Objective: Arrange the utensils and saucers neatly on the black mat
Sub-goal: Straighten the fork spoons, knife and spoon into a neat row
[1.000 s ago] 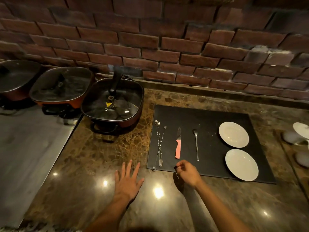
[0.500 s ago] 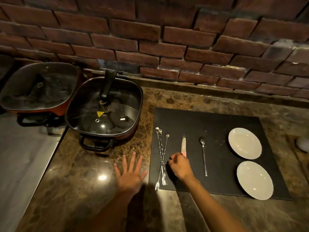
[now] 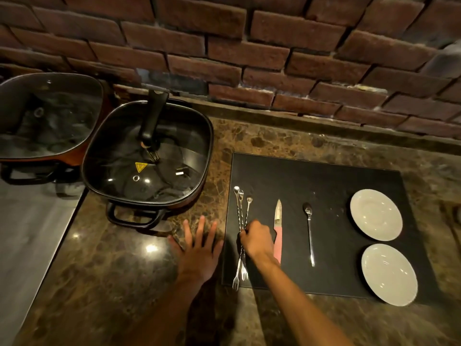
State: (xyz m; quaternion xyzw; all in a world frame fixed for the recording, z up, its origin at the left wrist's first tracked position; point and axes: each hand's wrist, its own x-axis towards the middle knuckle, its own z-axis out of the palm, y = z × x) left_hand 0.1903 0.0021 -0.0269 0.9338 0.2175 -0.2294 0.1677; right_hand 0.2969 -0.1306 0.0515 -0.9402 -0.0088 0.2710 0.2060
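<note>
A black mat (image 3: pixel 324 176) lies on the marble counter. At its left edge lie three long twisted bar forks (image 3: pixel 240 211), bunched and crossing. My right hand (image 3: pixel 255 239) is closed around their middles. A pink-handled knife (image 3: pixel 277 231) lies just right of that hand, blade pointing away. Further right lies a slim long spoon (image 3: pixel 309 233). Two white saucers sit on the mat's right side, one far (image 3: pixel 376 214) and one near (image 3: pixel 389 273). My left hand (image 3: pixel 199 250) rests flat on the counter left of the mat, fingers spread.
Two lidded electric pans stand at the left, the nearer pan (image 3: pixel 147 156) with a black utensil handle resting on its glass lid, the other pan (image 3: pixel 47 116) behind it. A brick wall (image 3: pixel 274 58) backs the counter. A steel surface (image 3: pixel 30 233) adjoins at the far left.
My right hand moved left from the knife handle's end to the bunched forks and closed on them. The camera moved closer and rightward. My left hand stayed flat on the counter.
</note>
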